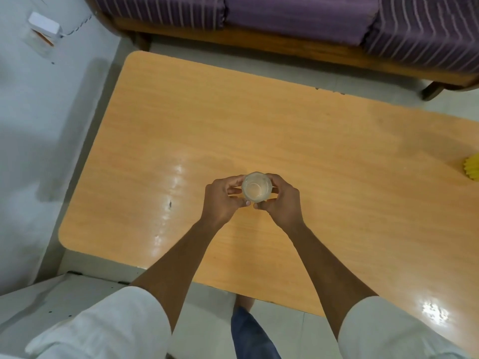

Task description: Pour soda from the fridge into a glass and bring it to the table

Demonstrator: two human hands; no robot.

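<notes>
Glass (256, 187) standing upright, mouth up, over the table (259, 120); left hand (222, 200) and right hand (281, 200) are cupping it from opposite sides, fingers (234, 183) curling round its wall. Whether its base is touching the table, cannot tell.

Looking down on a light orange wood-grain tabletop (259, 130) with rounded corners, catching glossy glare along its left half and near right corner. Sitting beyond it, a wooden-framed sofa (259, 40) carrying purple striped cushions (293, 14). Running between and around them, a pale tiled floor (285, 330). Rising at left, a whitish wall (31, 130) bearing a small white box (44, 24). Peeking in at the right edge, a yellow ridged object (472, 167).
</notes>
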